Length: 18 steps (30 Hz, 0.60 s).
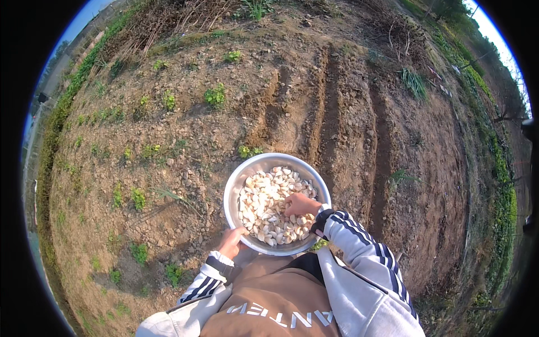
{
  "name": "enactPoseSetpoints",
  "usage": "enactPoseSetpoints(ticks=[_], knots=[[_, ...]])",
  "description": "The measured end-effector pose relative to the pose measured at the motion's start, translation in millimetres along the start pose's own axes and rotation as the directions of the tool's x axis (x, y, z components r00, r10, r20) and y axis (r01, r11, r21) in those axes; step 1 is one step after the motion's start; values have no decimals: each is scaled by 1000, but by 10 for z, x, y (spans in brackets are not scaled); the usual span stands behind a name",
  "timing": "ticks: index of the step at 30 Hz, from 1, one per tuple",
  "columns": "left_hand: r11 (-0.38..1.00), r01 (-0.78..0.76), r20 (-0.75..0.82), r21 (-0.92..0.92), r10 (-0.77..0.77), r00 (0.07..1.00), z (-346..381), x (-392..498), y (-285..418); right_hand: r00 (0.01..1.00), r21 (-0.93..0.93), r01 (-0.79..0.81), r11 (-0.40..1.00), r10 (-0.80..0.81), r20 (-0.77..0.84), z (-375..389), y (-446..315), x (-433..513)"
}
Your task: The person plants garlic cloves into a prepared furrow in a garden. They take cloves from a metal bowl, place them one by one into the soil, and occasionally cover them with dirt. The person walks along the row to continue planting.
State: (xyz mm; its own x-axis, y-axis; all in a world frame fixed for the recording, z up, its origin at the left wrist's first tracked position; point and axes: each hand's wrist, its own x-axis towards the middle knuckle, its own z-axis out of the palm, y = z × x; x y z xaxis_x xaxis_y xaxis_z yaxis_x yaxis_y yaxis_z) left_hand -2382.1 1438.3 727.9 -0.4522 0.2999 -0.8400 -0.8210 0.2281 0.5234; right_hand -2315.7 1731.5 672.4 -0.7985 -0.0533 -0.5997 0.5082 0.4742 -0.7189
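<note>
A round stainless steel bowl (233,172) full of garlic cloves (262,198) is held in front of my body, above the soil. My left hand (232,243) grips the bowl's rim at the lower left, its thumb over the edge. Inside the bowl, at the right, my right hand (301,205) reaches down into the cloves. Its fingers are curled and their tips are partly hidden, so whether a clove is between them cannot be seen.
Long furrows (330,109) run through the dry soil beyond the bowl and to its right. Small leafy green plants (215,95) grow at the left. Dry stalks (185,19) lie along the far edge, and a green strip (501,219) borders the right side.
</note>
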Motion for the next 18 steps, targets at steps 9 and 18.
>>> enactPoseSetpoints(ticks=[9,18], knots=[[989,-83,64,121,76,995,436,1342,1536,931,540,-138,830,295,-215,-1364,-475,694],[990,22,70,137,-32,997,839,2223,2816,925,818,-35,574,328,-191,-2691,-912,1426]])
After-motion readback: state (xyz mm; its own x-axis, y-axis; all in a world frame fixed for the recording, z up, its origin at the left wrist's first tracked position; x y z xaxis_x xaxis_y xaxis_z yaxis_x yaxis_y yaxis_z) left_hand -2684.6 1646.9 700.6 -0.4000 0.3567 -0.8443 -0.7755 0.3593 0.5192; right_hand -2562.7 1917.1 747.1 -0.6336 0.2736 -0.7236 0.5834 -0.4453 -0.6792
